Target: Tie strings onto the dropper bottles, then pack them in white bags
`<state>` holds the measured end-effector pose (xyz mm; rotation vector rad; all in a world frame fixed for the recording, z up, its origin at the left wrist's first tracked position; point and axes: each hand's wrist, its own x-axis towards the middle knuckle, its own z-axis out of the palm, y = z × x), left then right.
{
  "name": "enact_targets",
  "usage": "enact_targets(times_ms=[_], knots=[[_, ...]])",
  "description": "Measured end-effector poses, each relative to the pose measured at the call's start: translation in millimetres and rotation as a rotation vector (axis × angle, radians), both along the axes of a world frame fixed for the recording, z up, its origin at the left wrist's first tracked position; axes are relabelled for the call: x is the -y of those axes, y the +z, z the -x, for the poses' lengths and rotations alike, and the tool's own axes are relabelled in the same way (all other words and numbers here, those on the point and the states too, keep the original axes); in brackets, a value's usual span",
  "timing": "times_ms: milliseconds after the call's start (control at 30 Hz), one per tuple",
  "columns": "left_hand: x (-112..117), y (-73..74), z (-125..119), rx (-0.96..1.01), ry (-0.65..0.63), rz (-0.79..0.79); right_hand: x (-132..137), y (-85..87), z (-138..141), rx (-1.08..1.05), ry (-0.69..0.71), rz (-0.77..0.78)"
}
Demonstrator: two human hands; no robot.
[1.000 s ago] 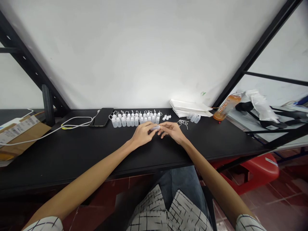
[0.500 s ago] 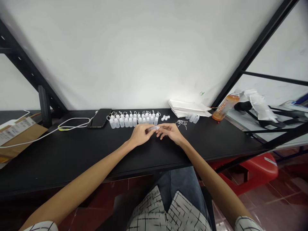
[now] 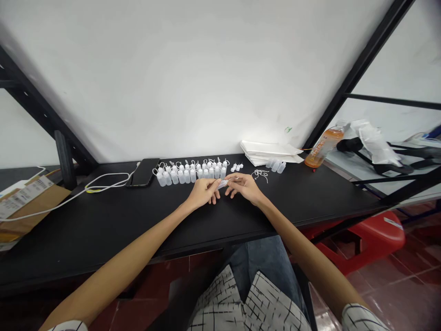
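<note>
Since half a second earlier, the lower fingers of your left hand (image 3: 201, 192) had dropped into view beneath the small squeeze bottle (image 3: 223, 184), which sat tilted in the air between your hands, just in front of the rows. Your left thumb and forefinger pinched one end of it, while the fingertips of your right hand (image 3: 247, 187) closed narrowly at the other, beside a thin white strap (image 3: 233, 179). You had two rows of capped squeeze bottles (image 3: 187, 176) standing upright behind your left hand, about ten in the front row; overlap hid the full count. They were of milky, translucent plastic with rounded shoulders, white caps and little looped straps; whether they held anything could not be told. A few small white caps (image 3: 237, 168) clustered past your fingers, too close together to count. To the right lay one loose tangle of thin, curly white strips (image 3: 261, 174), and beyond it at least three uncapped bottles (image 3: 275, 166), smooth and frosted, beside one stack of flat white sheets (image 3: 268, 149). Farther right stood one clear drink bottle (image 3: 324, 148), orange across its body with pale lettering. To your left, on the smooth black table (image 3: 131, 220), rested one glossy black smartphone (image 3: 143, 172), a looping white cable (image 3: 108, 180) and one brown package (image 3: 37, 209) with a printed label, its contents hidden.
</note>
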<state>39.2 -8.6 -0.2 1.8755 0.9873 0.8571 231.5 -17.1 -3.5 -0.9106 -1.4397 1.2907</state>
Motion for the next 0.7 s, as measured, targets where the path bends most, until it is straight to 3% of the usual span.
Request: enact_targets(times_ms=[200,267,500,700], knots=[[-0.9,-1.7,1.3,-0.244,0.077,-0.422,-1.0,0.2,0.4,-0.009,-0.013,0.002],[-1.3,-4.3,0.9,-0.263,0.086,-0.48,-0.4,1.1,0.5,-0.009,-0.011,0.009],[-0.1,-2.3,-0.3,-0.168,0.055,-0.246,0.7,3.0,0.6,-0.006,-0.033,0.02],[-1.0,-0.5,0.1,-0.118,0.029,-0.22,-3.0,-1.4,-2.0,0.079,-0.073,-0.001]])
